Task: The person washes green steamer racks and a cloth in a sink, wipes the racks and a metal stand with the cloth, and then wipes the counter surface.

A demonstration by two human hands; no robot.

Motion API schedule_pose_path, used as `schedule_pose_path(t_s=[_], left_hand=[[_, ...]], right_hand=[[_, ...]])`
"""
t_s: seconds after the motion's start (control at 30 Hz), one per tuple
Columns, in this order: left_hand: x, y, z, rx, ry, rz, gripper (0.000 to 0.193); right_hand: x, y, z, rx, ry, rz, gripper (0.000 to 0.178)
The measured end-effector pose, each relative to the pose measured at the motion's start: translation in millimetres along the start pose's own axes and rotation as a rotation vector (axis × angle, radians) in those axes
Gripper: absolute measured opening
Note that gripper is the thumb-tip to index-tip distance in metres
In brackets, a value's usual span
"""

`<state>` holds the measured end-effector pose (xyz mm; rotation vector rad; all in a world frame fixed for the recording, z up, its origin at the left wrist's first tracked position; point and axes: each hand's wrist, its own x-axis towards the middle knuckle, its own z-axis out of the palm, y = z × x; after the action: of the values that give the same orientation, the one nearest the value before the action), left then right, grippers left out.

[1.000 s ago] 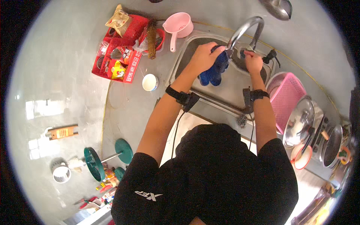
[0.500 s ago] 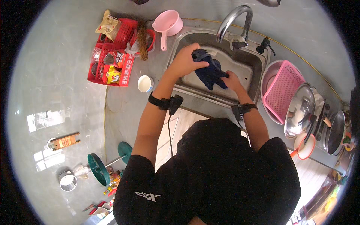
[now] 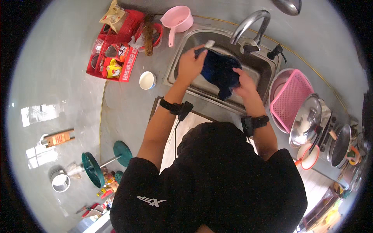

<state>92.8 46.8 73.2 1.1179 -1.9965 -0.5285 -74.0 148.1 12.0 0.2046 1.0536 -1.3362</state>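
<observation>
Two hands of mine among printed goods, listed left to right. One brown board [image 3: 59, 138], orange label, print too small to read. One red box [image 3: 128, 68], pale characters down its front panel; within, one yellow packet [image 3: 114, 70], printed. One white cup [image 3: 147, 80], blue marking on its side. One black shirt [image 3: 210, 174], mine, white lettering at the left. My left hand [image 3: 189, 66]: thumb and fingers pinched on the upper left edge of the cloth [image 3: 218, 70]. Cloth: dark blue, spread between my hands above the sink [image 3: 196, 37]; small white patch at its top, cannot tell whether a label. My right hand [image 3: 244, 83]: thumb over the cloth's right edge, gripping it, some fingertips hidden.
</observation>
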Motion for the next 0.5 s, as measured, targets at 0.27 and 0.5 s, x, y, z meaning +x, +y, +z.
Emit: schedule_pose_path(t_s=[0.27,0.5], left_hand=[[-65.0,11.7,27.0,-0.333,-0.444,-0.317,0.046],[-63.3,0.4,7.2,-0.496,-0.474,-0.159,0.039]], right_hand=[[18.4,14.7,24.2,0.075,-0.175,0.065,0.015],[-23.4,0.4,26.6,-0.152,-0.306,-0.08,0.02]])
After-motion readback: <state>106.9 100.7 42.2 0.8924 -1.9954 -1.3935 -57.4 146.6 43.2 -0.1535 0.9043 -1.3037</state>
